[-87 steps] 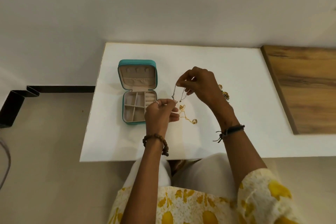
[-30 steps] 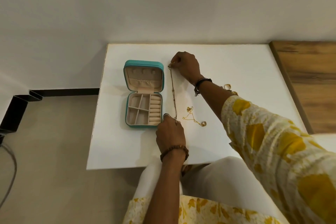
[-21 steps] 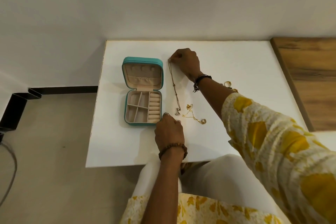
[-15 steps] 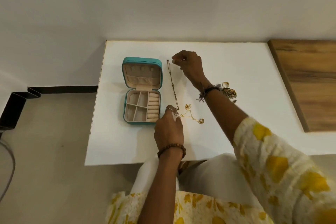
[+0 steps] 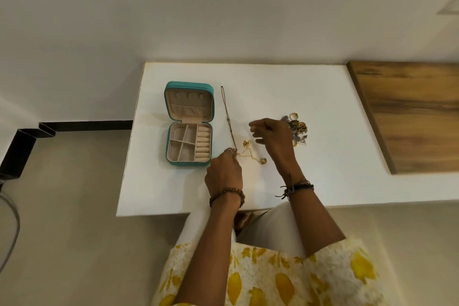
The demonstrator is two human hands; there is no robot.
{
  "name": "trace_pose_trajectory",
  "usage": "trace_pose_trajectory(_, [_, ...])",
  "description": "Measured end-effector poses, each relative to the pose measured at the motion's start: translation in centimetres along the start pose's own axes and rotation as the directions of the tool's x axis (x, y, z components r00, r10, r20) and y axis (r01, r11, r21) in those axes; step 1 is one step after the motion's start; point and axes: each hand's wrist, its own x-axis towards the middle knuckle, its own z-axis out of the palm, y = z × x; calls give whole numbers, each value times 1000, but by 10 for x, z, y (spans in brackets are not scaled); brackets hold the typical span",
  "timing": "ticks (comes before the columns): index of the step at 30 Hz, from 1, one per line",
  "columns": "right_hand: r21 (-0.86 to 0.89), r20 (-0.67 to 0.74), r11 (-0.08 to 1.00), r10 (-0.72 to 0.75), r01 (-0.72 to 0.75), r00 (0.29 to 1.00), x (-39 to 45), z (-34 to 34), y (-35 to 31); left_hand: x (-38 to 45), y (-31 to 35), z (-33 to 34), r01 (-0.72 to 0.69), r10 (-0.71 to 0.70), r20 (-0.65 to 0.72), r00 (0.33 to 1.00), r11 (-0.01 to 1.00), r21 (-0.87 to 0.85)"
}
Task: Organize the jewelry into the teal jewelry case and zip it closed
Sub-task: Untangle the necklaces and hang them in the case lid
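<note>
The teal jewelry case lies open on the white table, its beige compartments bare. A long dark chain necklace is stretched straight on the table just right of the case. My left hand pinches its near end by the case's front right corner. A gold necklace lies crumpled beside that hand. My right hand hovers over the table with fingers spread, holding nothing. A pile of rings and earrings sits right behind it, partly hidden.
A wooden surface adjoins the table's right side. The wall runs close behind the table. A black metal frame stands on the floor at the left. My lap is under the table's near edge.
My right hand let go of the chain's far end and drew back toward me, near the jewelry pile. The chain now lies flat. My left hand stayed at its near end.
</note>
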Motion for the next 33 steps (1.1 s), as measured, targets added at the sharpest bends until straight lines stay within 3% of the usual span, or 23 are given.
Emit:
trace_pose_trajectory(7, [-289,-50,953,83,-94,995,-25,-24,23,9,7,-11,-57,43,-157,987,995,-86])
trace_pose_trajectory(12, [-374,20,927,-5,12,1000,-16,-24,21,15,9,-12,-58,15,-234,972,982,-180])
trace_pose_trajectory(16, [-429,127,896,-67,116,990,-1,-15,17,19,10,-5,-63,24,-186,982,977,-206])
trace_pose_trajectory(22, [-463,225,886,146,-26,963,5,-31,20,27,5,1,-84,50,-128,991,958,-274])
trace_pose_trajectory(27, [-545,304,838,192,5,933,-2,-30,19,29,6,7,-80,67,-54,996,953,-292])
trace_pose_trajectory(33, [-645,246,763,166,33,955,-11,-24,20,30,5,10,-59,59,-8,998,944,-326])
